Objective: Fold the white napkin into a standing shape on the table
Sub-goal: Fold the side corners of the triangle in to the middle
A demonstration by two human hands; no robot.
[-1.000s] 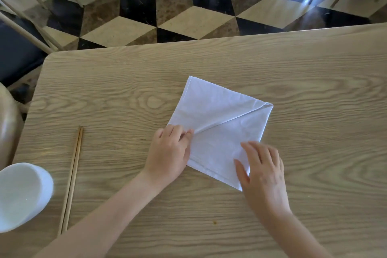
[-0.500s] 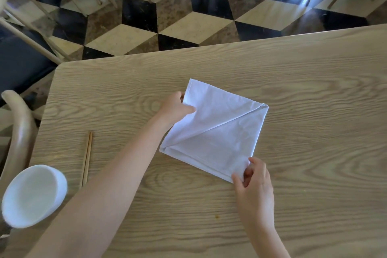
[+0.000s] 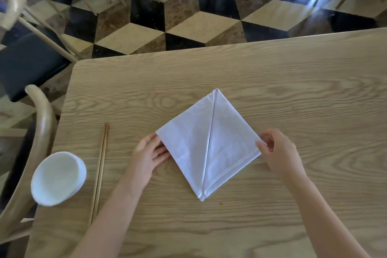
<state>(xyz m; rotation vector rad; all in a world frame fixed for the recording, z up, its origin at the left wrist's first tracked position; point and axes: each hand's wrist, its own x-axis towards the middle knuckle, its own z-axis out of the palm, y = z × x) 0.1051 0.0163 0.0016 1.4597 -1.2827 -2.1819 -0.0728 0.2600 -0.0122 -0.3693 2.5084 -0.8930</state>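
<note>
The white napkin [image 3: 188,144] lies flat on the bench [image 3: 293,90] as a diamond, two flaps meeting along its centre line. My left hand [image 3: 146,153] rests straight-fingered against the left corner; my right hand [image 3: 278,151] pinches the right corner. Further left sit chopsticks [image 3: 100,169] and a white bowl [image 3: 57,178]

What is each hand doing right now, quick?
Left hand: open, straight fingers touching the napkin's left corner.
Right hand: pinching the napkin's right corner.
</note>
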